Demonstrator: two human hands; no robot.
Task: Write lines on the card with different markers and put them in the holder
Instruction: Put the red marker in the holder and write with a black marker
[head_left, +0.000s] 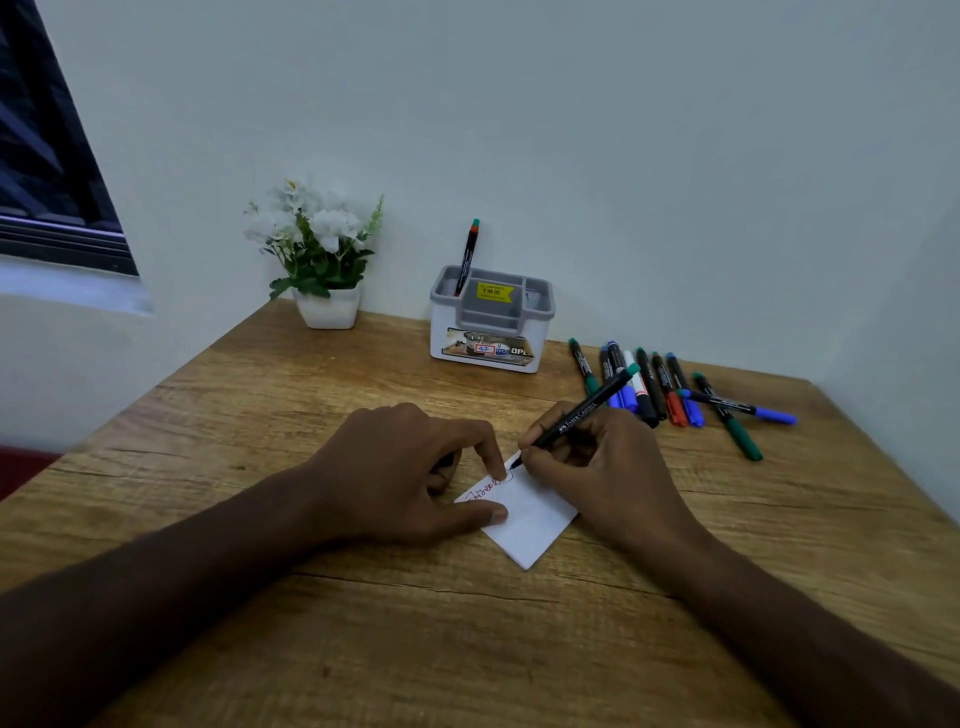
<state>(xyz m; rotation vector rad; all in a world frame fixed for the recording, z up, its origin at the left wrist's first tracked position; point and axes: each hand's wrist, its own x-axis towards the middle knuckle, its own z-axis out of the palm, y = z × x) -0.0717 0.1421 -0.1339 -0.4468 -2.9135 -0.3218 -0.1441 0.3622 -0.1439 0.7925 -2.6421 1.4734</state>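
A small white card (530, 519) lies on the wooden table (363, 649), with red writing along its top edge. My left hand (410, 467) rests on the card's left side, forefinger and thumb pressing it down. My right hand (597, 467) grips a black marker with a green end (587, 408), its tip touching the card's top corner. The grey and white holder (491, 322) stands at the back by the wall. One marker (467, 257) stands upright in its left compartment.
Several loose markers (670, 389) with green, blue, red and black caps lie at the right, behind my right hand. A white pot of white flowers (322, 254) stands at the back left. A window is at the far left.
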